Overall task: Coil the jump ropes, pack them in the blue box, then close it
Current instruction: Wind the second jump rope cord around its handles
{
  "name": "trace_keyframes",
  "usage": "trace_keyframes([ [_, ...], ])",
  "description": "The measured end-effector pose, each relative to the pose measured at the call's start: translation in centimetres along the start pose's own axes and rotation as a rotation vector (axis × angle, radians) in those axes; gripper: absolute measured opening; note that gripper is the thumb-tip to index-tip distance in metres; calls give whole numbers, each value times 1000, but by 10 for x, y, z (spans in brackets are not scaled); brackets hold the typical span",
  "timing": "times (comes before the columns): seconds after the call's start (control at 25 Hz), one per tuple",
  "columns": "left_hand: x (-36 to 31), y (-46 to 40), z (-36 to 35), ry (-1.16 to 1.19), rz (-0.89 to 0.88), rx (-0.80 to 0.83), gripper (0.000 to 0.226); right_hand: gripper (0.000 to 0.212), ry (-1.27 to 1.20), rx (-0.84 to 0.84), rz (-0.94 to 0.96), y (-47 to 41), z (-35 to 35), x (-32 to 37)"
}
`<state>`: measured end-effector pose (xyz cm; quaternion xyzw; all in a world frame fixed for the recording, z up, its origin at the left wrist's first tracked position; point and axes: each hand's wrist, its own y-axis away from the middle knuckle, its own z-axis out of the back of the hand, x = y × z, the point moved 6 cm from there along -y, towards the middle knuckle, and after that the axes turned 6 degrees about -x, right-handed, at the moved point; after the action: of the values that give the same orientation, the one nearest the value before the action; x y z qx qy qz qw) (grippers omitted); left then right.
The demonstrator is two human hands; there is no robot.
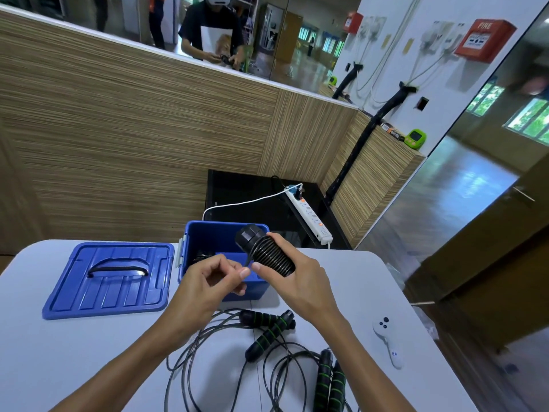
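Just right of frame centre, the right hand is wrapped around a jump rope bundle — handles with thin black cord wound tightly round them in neat turns — held above the open blue box. The left hand pinches the loose cord end just beside the bundle, fingers curled narrow.

The cord looks thin, slick and springy, so the winding will likely unravel if the end slips; it wants tucking under a turn while the thumb presses the coils. The bundle seems light, best gripped across its wound middle.

Two more ropes sprawl in loose loops at the lower centre of the table, their green-ringed foam handles the firm, grippy place to lift them. The lid lies flat at left.
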<state>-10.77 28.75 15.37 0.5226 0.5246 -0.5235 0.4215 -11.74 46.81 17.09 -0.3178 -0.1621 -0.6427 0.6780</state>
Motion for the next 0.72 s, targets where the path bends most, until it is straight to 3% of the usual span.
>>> trace_keyframes([
  [0.16,-2,-1,5,50,66,30,31,63,-9,17,13,1,-3,3],
  [0.28,-8,0,-3,10,91,98,19,62,6,-5,20,-1,-3,6],
  [0.6,13,-2,0,-7,306,51,6,65,62,22,24,-1,-8,0],
  [0.68,11,-1,1,-60,223,-11,5,66,58,33,18,-2,-12,0],
  [0.72,6,-1,2,-189,88,-46,9,66,46,38,7,-3,-13,-1],
])
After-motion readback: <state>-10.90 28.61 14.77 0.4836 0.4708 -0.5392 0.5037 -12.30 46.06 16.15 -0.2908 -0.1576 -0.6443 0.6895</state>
